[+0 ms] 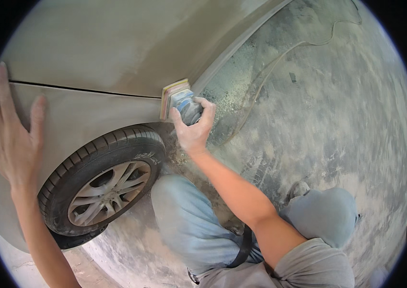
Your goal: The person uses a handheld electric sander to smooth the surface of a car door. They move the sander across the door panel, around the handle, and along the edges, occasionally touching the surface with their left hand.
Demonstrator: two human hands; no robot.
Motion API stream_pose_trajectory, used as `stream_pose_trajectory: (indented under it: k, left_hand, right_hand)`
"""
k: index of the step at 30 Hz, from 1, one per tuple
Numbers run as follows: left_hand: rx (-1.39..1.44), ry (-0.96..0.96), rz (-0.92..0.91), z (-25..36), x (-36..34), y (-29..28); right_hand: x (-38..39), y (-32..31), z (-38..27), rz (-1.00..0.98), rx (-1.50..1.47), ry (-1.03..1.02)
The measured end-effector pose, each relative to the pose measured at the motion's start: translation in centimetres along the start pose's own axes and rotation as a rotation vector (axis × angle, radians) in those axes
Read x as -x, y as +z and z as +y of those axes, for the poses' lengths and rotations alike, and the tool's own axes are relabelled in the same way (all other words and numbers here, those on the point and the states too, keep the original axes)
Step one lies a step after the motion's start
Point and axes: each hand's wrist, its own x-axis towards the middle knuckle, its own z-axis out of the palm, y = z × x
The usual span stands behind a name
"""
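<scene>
My right hand (197, 129) grips the rounded dark top of a palm sander (182, 100). Its square, layered pad stands on edge against the car's body panel (83, 108), close to the lower end of the dark seam (86, 90) and just above the wheel. Fingers curl round the tool's head, with the thumb on the near side. Over at the far left, my left hand (14, 129) lies flat on the beige-grey bodywork, holding nothing, its fingers stretched out and thumb apart. The panel looks dusty and dull, with a browner patch (165, 53) above the seam.
A tyre with a silver spoked wheel (110, 192) sits below the panel, beside my bent knee (177, 206). A thin hose or cable (263, 81) snakes over the dusty grey floor (328, 125) on the right. My other knee (321, 213) is at lower right.
</scene>
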Motion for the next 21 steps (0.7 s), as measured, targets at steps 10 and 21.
stream_pose_trajectory:
  k: [10,21]
  left_hand:
    - [0.398,-0.176,0.031,4.5,4.2,-1.5]
    - [2.206,-1.244,-0.605,31.3,9.4,-7.1]
  right_hand:
    - [-7.9,-0.9,-1.8,-0.046,0.177,-0.506]
    - [-8.5,-1.5,-7.0,-0.241,0.177,-0.814]
